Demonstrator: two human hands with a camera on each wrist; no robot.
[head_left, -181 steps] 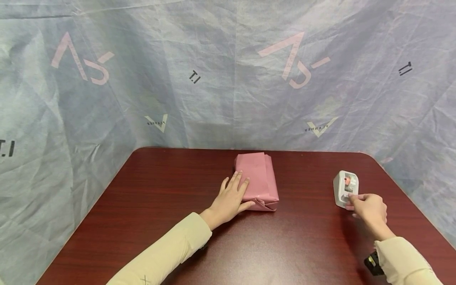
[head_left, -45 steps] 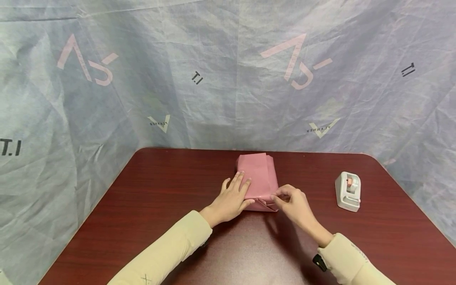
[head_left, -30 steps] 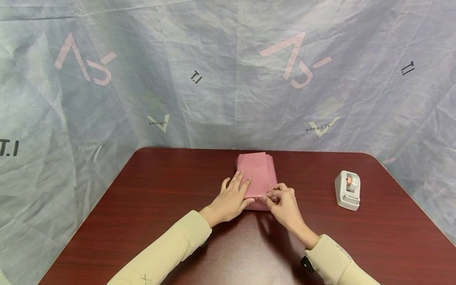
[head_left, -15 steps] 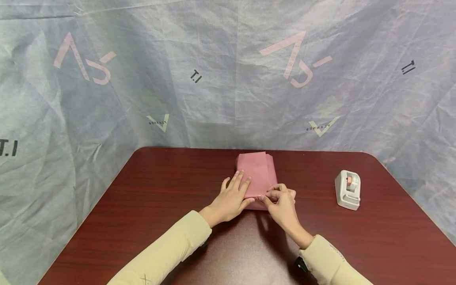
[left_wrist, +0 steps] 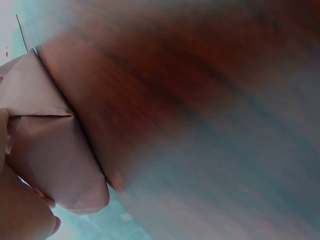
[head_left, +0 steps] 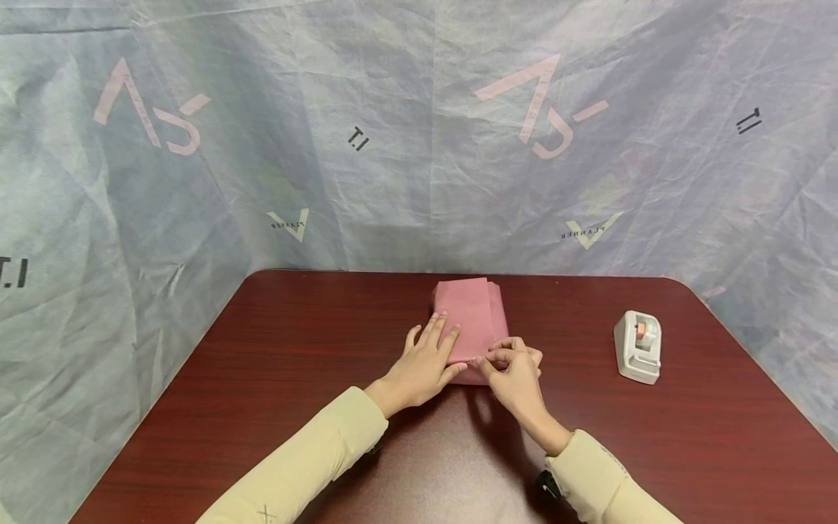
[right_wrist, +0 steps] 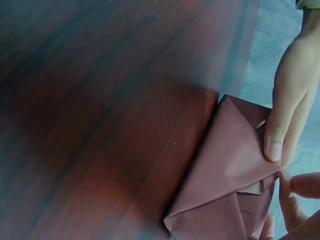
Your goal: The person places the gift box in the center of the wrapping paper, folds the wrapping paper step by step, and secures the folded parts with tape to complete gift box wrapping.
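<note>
A box-shaped package wrapped in pink paper [head_left: 466,309] lies near the middle of the table in the head view. My left hand [head_left: 422,370] rests on its near left part, fingers spread over the top and thumb at the near edge. At the near end, my right hand [head_left: 519,378] has thumb and index finger pinched together at the top edge. The right wrist view shows these fingertips at the tip of a folded triangular paper flap [right_wrist: 235,150], beside the left thumb. A small pale patch [right_wrist: 251,188] shows under the flap's edge.
A white tape dispenser [head_left: 638,360] with an orange-centred roll stands on the right side of the dark red wood table [head_left: 314,327]. Grey-blue printed cloth [head_left: 393,189] hangs behind the table and along both sides.
Six seconds ago my right hand was at the tape dispenser; it has since come left to the package's near end, shifting slightly further left along the edge. My left hand has stayed on the package.
</note>
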